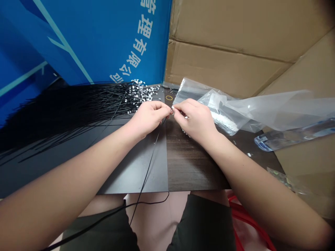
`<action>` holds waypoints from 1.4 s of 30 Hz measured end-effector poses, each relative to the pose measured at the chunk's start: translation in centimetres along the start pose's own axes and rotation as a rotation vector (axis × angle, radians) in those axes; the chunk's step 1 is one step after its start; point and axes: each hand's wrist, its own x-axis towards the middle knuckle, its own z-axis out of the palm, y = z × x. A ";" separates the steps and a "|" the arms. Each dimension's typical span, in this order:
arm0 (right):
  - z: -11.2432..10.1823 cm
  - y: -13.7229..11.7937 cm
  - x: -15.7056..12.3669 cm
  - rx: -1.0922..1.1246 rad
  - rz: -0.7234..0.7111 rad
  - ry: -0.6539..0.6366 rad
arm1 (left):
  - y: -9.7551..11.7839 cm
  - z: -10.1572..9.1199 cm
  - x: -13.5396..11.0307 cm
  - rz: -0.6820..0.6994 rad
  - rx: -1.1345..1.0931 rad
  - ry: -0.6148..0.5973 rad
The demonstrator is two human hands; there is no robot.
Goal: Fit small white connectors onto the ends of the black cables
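Note:
Over the middle of the table, the fingertips of my two hands almost meet. My left hand (pixel 149 118) pinches a thin black cable (pixel 151 160), which runs down from the fingers past the table's front edge. A tiny white piece, probably a connector housing (pixel 173 108), shows at the fingertips of my right hand (pixel 196 118), whose fingers are closed in a pinch. Whether the cable's end is inside that white piece is too small to tell. Beside my left hand lies a large bundle of black cables (pixel 68 106) with white connectors (pixel 142 93) on their ends.
Behind my right hand is a clear plastic bag (pixel 222 120) of small white pieces. A yellow rubber band (pixel 169 98) lies at the back. A blue-tinted plastic wrapper (pixel 290 137) sits at right. A blue printed panel (pixel 104 38) and cardboard (pixel 230 66) wall in the table.

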 end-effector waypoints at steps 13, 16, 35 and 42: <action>-0.1 0.1 0.1 -0.037 -0.012 -0.060 | 0.7 -0.6 0.0 0.120 0.287 0.009; -0.1 0.0 0.0 -0.038 -0.019 -0.056 | 0.7 -0.6 0.0 0.122 0.294 0.000; 0.4 0.0 -0.2 -0.034 0.001 0.018 | 0.6 -0.3 -0.2 0.055 0.189 -0.026; 0.3 -0.2 -0.1 -0.022 0.018 0.019 | 0.2 0.0 -0.2 0.046 0.166 -0.018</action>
